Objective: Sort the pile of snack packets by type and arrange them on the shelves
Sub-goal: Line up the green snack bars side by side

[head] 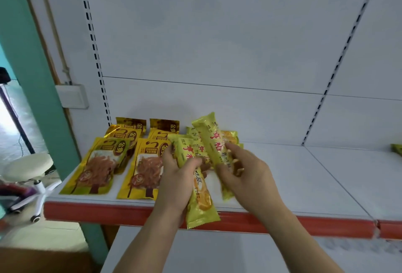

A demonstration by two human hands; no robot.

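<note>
White shelf [304, 181], bare rightward; left hand [174, 172], right hand [245, 170] each gripping a yellow packet [201, 196].

Two bare forearms lead up to the left hand [174, 170] and the right hand [245, 170]. No sleeve, watch, ring or glove shows on either. Behind the hands, both wrists are uncovered. The fingernails are short.

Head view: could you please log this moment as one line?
left hand holds long yellow packet | right hand holds another | over shelf
</note>
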